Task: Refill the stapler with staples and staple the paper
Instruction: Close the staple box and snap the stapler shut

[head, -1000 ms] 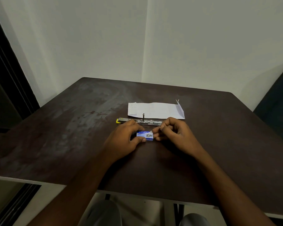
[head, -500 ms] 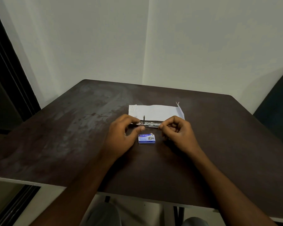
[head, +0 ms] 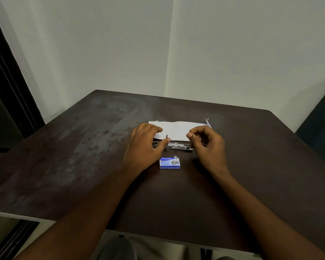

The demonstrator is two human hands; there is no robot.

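Left hand (head: 145, 147): thumb and fingers curled over the left end of the opened stapler (head: 176, 145), touching it. Right hand (head: 209, 145): thumb and forefinger pressed together just beyond the stapler's right end; contents indiscernible. Staple box (head: 170, 163) lies nearer, between both hands. Paper (head: 178, 130) lies beyond the fingertips, on the table (head: 83, 156).

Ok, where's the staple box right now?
The staple box lies untouched on the table, centre, between both wrists, just nearer than the opened stapler.
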